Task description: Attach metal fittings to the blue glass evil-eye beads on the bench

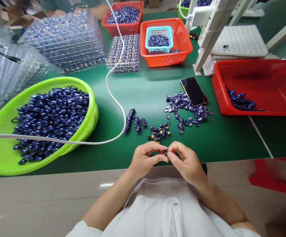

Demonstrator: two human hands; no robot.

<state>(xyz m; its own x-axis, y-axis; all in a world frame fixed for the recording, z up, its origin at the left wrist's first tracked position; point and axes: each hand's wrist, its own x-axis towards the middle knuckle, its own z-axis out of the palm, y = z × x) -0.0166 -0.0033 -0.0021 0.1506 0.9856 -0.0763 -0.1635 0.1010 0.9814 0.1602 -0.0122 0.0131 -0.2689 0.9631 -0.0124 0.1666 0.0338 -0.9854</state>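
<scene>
My left hand (146, 158) and my right hand (183, 159) meet at the near edge of the green table (152, 89). Both pinch one small dark blue piece (165, 152) between their fingertips. Just beyond my hands lies a small cluster of blue and gold pieces (159, 131). To its left lie short stacked rows of blue pieces (133, 121). A loose heap of flat blue pieces (186, 108) is spread farther right, beside a phone (194, 91).
A green basket (91, 98) full of blue pieces stands at left, with a white cable (113, 82) running over it. A red bin (256, 85) sits at right, red baskets (166, 41) and stacked clear trays (66, 42) at the back. Another person's arms show at the top.
</scene>
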